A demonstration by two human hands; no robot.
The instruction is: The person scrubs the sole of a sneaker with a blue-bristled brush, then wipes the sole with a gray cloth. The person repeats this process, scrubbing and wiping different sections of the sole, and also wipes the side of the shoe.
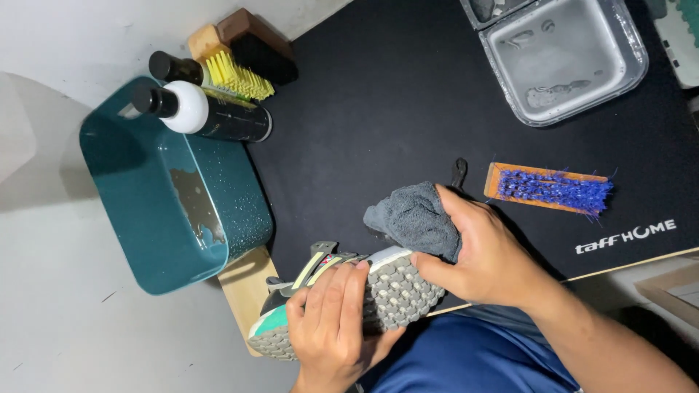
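Over the black mat (408, 94), left hand (331, 327) grips a sneaker (378, 295); right hand (480, 255) clutches a grey cloth (411, 215).

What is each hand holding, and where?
Left hand grips the sneaker across its sole; right hand holds a bunched grey cloth against its edge.

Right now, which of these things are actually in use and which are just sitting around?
In use:
left hand gripping the sneaker, sole up
right hand pressing the grey cloth against it

Lying about:
blue-bristled brush
yellow-bristled brush
two dark bottles
teal tub
clear tray
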